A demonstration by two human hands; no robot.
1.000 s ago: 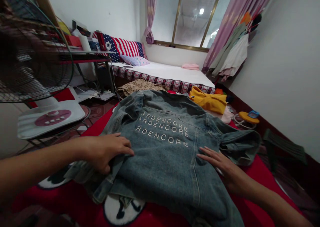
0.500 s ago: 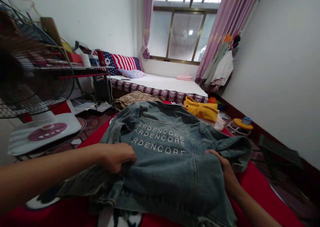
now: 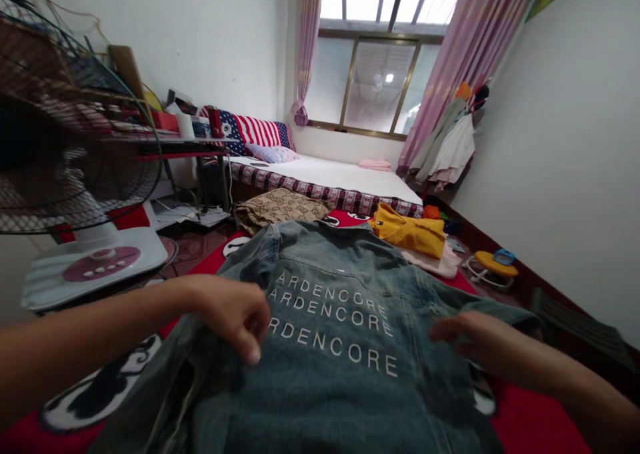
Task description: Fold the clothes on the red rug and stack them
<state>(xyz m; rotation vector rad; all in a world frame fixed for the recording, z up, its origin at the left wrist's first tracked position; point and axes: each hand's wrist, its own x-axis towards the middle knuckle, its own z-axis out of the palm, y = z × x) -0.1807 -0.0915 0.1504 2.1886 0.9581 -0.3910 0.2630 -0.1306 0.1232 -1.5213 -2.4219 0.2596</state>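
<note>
A blue denim jacket (image 3: pixel 325 401) lies spread with its back up, showing several rows of white lettering that reads "ARDENCORE". My left hand (image 3: pixel 237 317) is over the jacket's left side, its fingers loosely curled and the thumb apart from them; nothing is held in it. On the opposite side, my right hand (image 3: pixel 467 334) hovers at or just above the cloth near the right sleeve, fingers stretched out and somewhat blurred. Whether its fingertips touch the denim I cannot tell. Beneath the jacket is a red blanket (image 3: pixel 535 407) with black and white figures.
Beyond the jacket lie a brown patterned cloth (image 3: pixel 283 207) and a yellow garment (image 3: pixel 410 231). An electric fan (image 3: pixel 95 261) stands close on the left, near a cluttered desk (image 3: pixel 185 144). A yellow-topped stool (image 3: pixel 493 264) is at the right; a bed (image 3: pixel 320 167) runs under the window.
Both hands have let go of the jacket, which now lies flatter and nearer, its lettering fully spread. My right hand has shifted slightly right. The view has tilted a little upward.
</note>
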